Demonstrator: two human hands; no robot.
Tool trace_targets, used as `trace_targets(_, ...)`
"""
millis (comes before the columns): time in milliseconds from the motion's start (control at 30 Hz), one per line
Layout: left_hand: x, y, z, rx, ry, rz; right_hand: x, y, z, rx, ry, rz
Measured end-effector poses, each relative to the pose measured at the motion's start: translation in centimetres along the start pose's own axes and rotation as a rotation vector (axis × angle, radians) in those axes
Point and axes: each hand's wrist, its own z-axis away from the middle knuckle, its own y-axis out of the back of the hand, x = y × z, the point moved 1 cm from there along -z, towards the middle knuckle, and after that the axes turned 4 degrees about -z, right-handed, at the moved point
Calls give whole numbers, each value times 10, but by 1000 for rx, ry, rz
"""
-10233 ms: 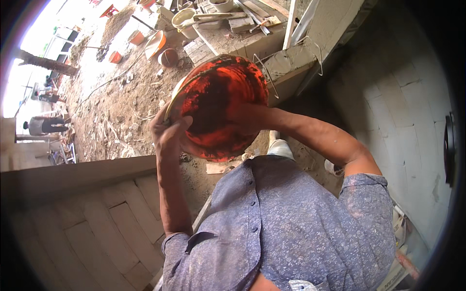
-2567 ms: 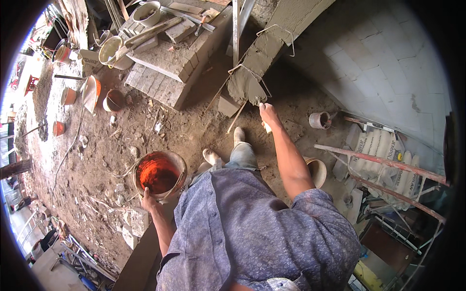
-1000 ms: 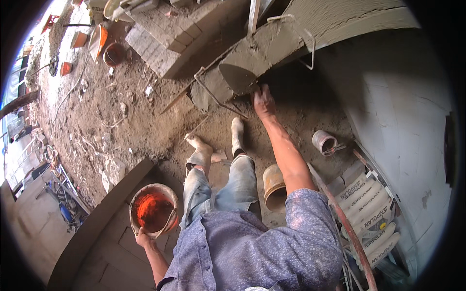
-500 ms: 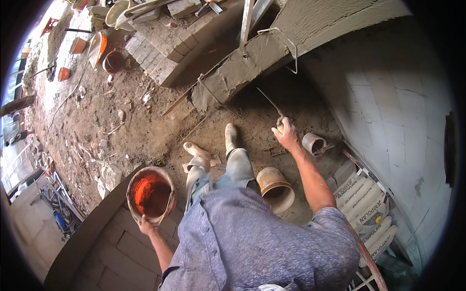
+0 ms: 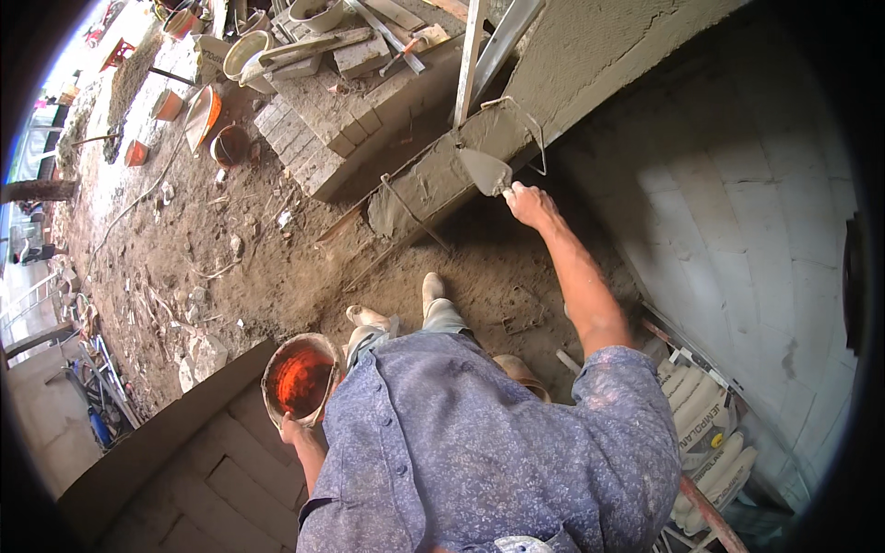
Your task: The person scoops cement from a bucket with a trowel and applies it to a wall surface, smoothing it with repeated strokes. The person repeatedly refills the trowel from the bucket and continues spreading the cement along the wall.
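Note:
My left hand (image 5: 295, 429) grips the rim of a bucket (image 5: 302, 370) with a reddish-orange inside, held at my left side and tilted so its mouth faces up. How much is in it I cannot tell. My right hand (image 5: 533, 205) is closed around the handle of a pointing trowel (image 5: 483, 170), arm stretched forward. Its grey blade lies over the wet mortar (image 5: 415, 192) on a long narrow ledge and appears to touch it. Bent metal rods clamp over this ledge, one rod (image 5: 417, 216) near its left end and another rod (image 5: 542, 147) right of the trowel.
A brick stack (image 5: 323, 138) with buckets and tools on it stands beyond the ledge. Below my right arm, a bucket (image 5: 521, 373) is partly hidden by my shirt. Cement bags (image 5: 696, 405) lie at right along a pale block wall (image 5: 737, 212). A low wall (image 5: 166, 438) runs at left.
My right hand has moved forward and slightly left, bringing the trowel from over the dirt onto the mortar. The left-hand bucket sits closer to my body. My view has shifted forward.

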Motion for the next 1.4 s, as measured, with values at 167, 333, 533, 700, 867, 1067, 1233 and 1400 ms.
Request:
trace_targets(167, -18, -4, -3, 46, 53, -42, -35, -61, 25, -49, -398, -1118)
trace_targets(333, -6, -26, -21, 27, 22, -124, -54, -80, 24, -103, -26, -334)
trace_targets(533, 5, -38, 12, -42, -50, 93, -50, 13, 39, -84, -9, 16)
trace_targets(700, 7, -47, 24, -128, -52, 98, -36, 6, -9, 88, -30, 23)
trace_targets(867, 15, -36, 19, -99, -100, 84, -64, 5, -18, -91, -191, -191)
trace_targets(1067, -7, -38, 20, -34, -60, 48, -73, -22, -19, -142, -365, -498)
trace_targets(1233, -39, -49, 18, 28, 56, 222, -26, -34, -30, -236, -222, -182)
trace_targets(1400, -59, -35, 23, 186, 103, 146, -56, 39, 2, -241, -345, -604)
